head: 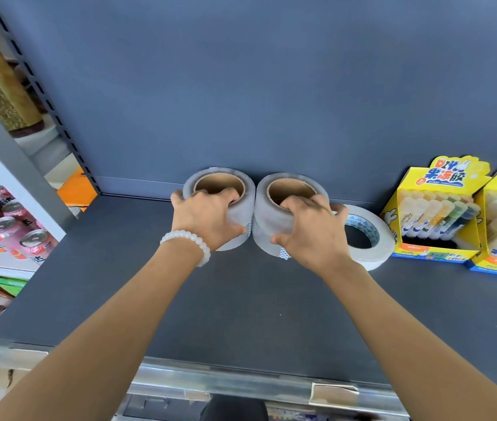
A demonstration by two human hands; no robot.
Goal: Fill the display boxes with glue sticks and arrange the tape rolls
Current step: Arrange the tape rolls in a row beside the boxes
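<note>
Tape rolls are sitting at the back of the dark shelf [241,314], close to the wall. Two yellow display boxes [432,208] are standing to the right, already holding rows of glue sticks [432,214], so the filling looks mostly done. Next to them a flat white tape roll [375,238] is lying down. The left hand [207,217] is closing around the left clear tape roll [220,189], fingers hooking into its cardboard hole. The right hand [311,226] is gripping the right clear tape roll [289,196] the same way. Both rolls are touching side by side, probably so they are lining up neatly in a row.
</note>
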